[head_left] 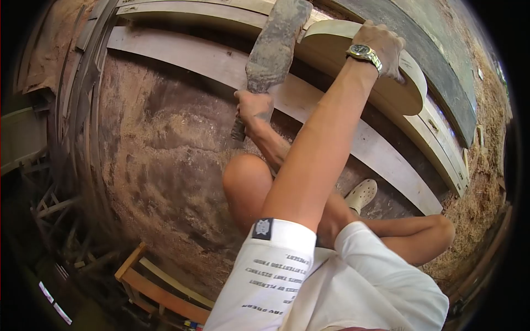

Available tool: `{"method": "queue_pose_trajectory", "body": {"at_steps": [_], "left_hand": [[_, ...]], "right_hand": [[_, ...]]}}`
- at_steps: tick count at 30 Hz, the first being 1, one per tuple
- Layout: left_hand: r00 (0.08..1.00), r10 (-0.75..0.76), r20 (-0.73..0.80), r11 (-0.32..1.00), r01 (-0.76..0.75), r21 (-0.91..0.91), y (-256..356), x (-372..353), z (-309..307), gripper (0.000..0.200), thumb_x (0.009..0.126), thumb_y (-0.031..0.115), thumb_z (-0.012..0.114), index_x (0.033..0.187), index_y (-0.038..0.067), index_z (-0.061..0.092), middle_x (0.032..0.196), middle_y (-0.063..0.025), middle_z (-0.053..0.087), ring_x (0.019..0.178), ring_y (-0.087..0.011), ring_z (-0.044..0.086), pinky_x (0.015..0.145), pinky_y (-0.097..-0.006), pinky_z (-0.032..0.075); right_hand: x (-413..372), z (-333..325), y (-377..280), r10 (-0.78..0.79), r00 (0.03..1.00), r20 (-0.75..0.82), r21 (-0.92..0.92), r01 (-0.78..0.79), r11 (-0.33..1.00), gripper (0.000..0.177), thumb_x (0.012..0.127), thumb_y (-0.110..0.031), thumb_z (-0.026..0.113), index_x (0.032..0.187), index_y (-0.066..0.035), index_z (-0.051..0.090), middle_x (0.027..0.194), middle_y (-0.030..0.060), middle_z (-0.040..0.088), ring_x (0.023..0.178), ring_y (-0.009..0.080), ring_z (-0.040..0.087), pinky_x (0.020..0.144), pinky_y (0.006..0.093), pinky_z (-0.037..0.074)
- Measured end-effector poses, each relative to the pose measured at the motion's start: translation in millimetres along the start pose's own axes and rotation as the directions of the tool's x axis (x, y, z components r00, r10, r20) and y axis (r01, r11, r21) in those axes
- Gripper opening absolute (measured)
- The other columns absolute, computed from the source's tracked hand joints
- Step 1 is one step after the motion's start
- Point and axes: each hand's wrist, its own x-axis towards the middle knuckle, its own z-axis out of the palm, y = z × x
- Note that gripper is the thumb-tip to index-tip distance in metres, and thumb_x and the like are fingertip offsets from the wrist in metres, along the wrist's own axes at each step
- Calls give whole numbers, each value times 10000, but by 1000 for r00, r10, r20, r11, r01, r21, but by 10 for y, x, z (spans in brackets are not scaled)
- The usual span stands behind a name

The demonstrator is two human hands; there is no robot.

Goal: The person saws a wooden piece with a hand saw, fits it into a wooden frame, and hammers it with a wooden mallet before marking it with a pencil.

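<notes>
On the left, shavings-strewn floor leaves swinging room; the right hand clenches a wooden mallet across the curved board. Arms cross, so a slip could glance off the rounded plank into the left hand, gripping its edge, grey board close beyond.

A white, dark-lettered sleeve is worn with a metal wristwatch.

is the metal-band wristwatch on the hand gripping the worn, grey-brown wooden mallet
No, the wristwatch is worn at the left hand, while the right hand grips the mallet.
</notes>
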Motion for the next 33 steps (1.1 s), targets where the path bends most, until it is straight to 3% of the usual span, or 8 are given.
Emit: {"method": "queue_pose_trajectory", "body": {"at_steps": [13,15,17,20,24,27,31,33], "left_hand": [[999,-27,32,1000,27,12,5,19,-13,735,641,702,846,1154,184,752,1192,-31,755,1190,-229,665,999,-420,477],[997,-24,71,1000,24,5,-6,35,-21,734,644,704,845,1159,190,754,1196,-29,756,1193,-228,667,1000,-420,480],[995,-29,99,1000,29,-2,-9,36,-19,780,620,743,839,1190,216,761,1222,-16,755,1196,-211,672,1029,-418,446],[997,-44,58,999,45,-12,-27,132,178,686,688,694,827,1169,208,773,1216,-9,758,1198,-199,671,1022,-412,441],[997,-59,51,998,61,-33,-29,66,90,739,643,695,861,1175,190,769,1239,-36,748,1209,-224,666,1028,-413,477],[996,-55,64,997,58,-41,-27,72,82,742,641,687,867,1169,174,771,1247,-47,745,1215,-232,665,1044,-419,472],[996,-35,77,998,39,-55,0,-36,-79,735,634,676,873,1151,163,771,1215,-56,756,1201,-234,670,1038,-421,473],[998,-38,57,998,41,-50,-5,-8,-37,725,631,675,874,1146,176,770,1187,-52,764,1190,-232,673,1022,-417,471]], "right_hand": [[157,36,127,-21,1000,1,-116,21,993,524,718,-284,766,1076,88,683,920,256,720,847,374,707,805,443,565],[151,-293,335,-219,976,9,-205,217,955,233,792,-206,762,742,19,729,569,58,594,497,149,546,495,358,461],[94,-453,392,-232,967,-102,-253,200,947,209,779,-148,765,688,22,684,566,53,593,486,147,558,472,346,452],[61,-337,320,-255,959,-126,-150,236,960,210,764,-126,774,679,16,645,570,56,589,482,150,560,468,337,449],[-71,-152,120,-174,983,-59,-1,174,985,207,751,-114,788,734,28,639,586,65,592,485,157,567,479,337,463],[-243,-280,-22,-154,988,-33,-89,150,985,213,746,-118,796,756,29,643,599,71,603,489,164,571,478,340,461],[-172,-418,184,-486,869,-93,-304,440,845,225,760,-132,806,737,33,655,597,77,600,476,171,560,459,337,441],[-134,-334,146,-167,977,-130,3,168,986,244,759,-154,794,818,44,664,689,111,646,600,209,626,544,373,483]]}}
